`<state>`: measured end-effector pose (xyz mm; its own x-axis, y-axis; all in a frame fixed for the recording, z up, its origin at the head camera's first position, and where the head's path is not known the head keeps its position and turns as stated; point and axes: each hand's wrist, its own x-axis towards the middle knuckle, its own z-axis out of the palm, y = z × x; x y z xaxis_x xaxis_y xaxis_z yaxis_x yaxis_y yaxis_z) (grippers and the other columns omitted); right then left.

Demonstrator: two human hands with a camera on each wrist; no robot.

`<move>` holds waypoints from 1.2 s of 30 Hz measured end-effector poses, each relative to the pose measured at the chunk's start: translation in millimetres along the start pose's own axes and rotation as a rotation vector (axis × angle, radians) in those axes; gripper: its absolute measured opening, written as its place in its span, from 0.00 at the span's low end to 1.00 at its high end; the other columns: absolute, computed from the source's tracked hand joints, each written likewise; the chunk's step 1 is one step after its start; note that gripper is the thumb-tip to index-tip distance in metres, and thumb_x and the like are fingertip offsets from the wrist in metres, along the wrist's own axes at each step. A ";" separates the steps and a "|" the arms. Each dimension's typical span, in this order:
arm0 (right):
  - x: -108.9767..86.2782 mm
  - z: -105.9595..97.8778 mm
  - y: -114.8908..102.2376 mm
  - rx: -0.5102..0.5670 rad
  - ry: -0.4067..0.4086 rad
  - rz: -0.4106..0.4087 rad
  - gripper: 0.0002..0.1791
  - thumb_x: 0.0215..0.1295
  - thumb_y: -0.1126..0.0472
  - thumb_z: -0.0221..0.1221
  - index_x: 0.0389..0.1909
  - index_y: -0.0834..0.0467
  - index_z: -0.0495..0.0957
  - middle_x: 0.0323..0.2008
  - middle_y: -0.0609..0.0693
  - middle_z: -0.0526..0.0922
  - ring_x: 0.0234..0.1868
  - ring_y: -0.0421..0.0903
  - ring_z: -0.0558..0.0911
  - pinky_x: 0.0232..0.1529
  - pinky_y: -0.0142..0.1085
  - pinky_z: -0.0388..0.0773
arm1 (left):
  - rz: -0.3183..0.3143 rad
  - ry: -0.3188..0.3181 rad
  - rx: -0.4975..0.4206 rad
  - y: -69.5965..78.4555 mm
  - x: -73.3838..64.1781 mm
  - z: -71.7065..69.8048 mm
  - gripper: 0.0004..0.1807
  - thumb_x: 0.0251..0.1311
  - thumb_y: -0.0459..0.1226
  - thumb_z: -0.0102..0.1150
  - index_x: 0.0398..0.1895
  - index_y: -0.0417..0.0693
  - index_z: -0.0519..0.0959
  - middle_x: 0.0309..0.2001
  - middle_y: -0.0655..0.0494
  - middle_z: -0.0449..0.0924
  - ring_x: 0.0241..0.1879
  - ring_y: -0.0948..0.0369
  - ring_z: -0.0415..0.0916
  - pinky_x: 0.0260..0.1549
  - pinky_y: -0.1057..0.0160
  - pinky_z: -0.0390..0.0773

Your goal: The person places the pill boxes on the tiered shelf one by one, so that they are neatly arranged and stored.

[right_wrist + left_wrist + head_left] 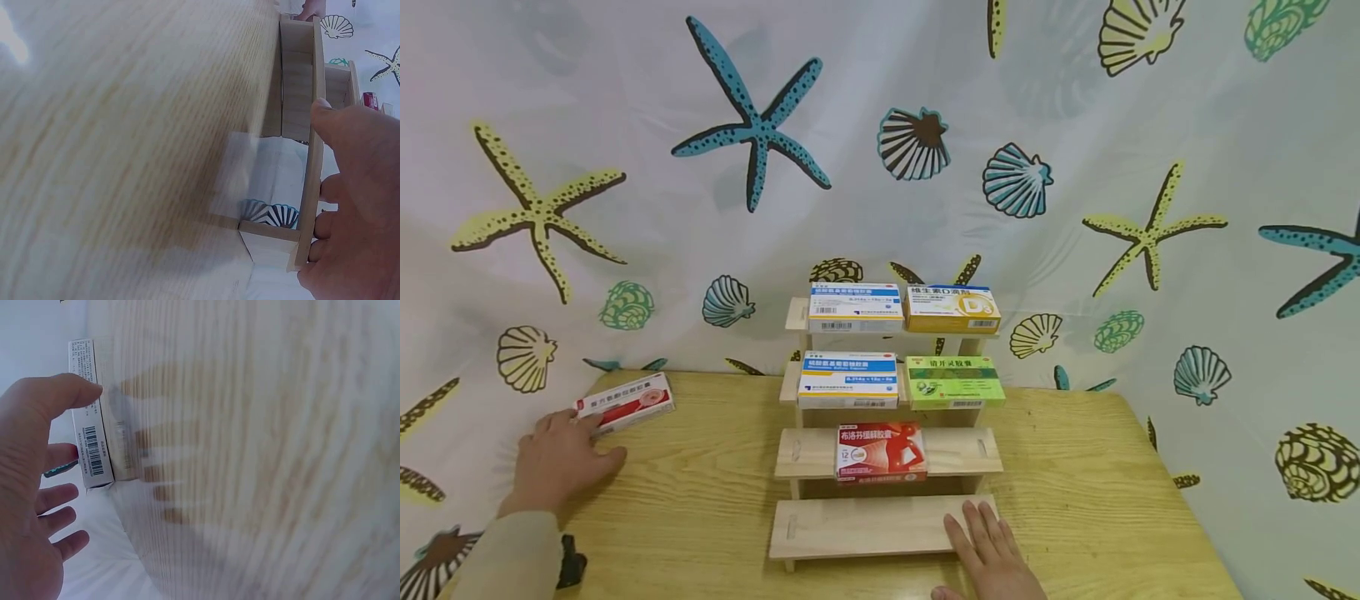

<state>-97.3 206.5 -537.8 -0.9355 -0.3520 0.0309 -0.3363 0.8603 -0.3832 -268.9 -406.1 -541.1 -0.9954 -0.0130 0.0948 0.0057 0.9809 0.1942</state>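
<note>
At the table's far left, my left hand point(561, 458) is spread at a white and red medicine box point(628, 404). Its fingers reach the box's left end, while the thumb points right, in front of it. The left wrist view shows the thumb overlapping the box's barcode side point(94, 444). My right hand point(988, 550) lies with straight fingers on the right end of the lowest step point(857, 529) of a wooden stepped rack. In the right wrist view, that hand's thumb point(322, 109) is at the step's edge.
On the rack's third step point(958, 450) stands a red box point(882, 452). Above it are a blue-white box point(847, 379) and a green box point(955, 382). The top step holds another blue-white box point(855, 307) and a yellow box point(952, 308). A patterned curtain point(865, 225) hangs behind.
</note>
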 end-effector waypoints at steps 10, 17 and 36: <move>-0.3 1.7 1.2 -0.047 0.031 -0.017 0.46 0.72 0.33 0.58 0.79 0.60 0.63 0.81 0.65 0.61 0.81 0.66 0.58 0.67 0.16 0.10 | 0.015 -0.061 -0.119 -0.2 1.8 -3.3 0.50 0.66 0.63 0.61 0.60 0.19 0.67 0.60 0.19 0.67 0.55 0.29 0.66 0.53 0.24 0.69; 0.3 1.5 1.1 -0.057 0.029 -0.014 0.46 0.72 0.33 0.58 0.79 0.59 0.63 0.81 0.65 0.60 0.82 0.65 0.57 0.67 0.16 0.10 | 0.030 -0.079 -0.162 -5.4 7.2 -1.6 0.48 0.68 0.67 0.55 0.54 0.24 0.70 0.48 0.29 0.75 0.46 0.40 0.68 0.42 0.40 0.71; 0.6 -0.6 2.2 -0.061 0.010 0.000 0.46 0.72 0.32 0.57 0.80 0.58 0.63 0.81 0.63 0.61 0.82 0.65 0.58 0.77 0.63 0.59 | -0.016 -0.131 -0.176 -15.6 12.9 3.3 0.64 0.69 0.63 0.58 0.76 0.13 0.42 0.65 0.10 0.56 0.60 0.21 0.61 0.57 0.21 0.67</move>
<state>-98.8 208.5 -538.0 -0.9365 -0.3484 0.0397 -0.3417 0.8812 -0.3267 -282.2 -421.0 -546.2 -0.9994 0.0078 -0.0352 -0.0055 0.9316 0.3635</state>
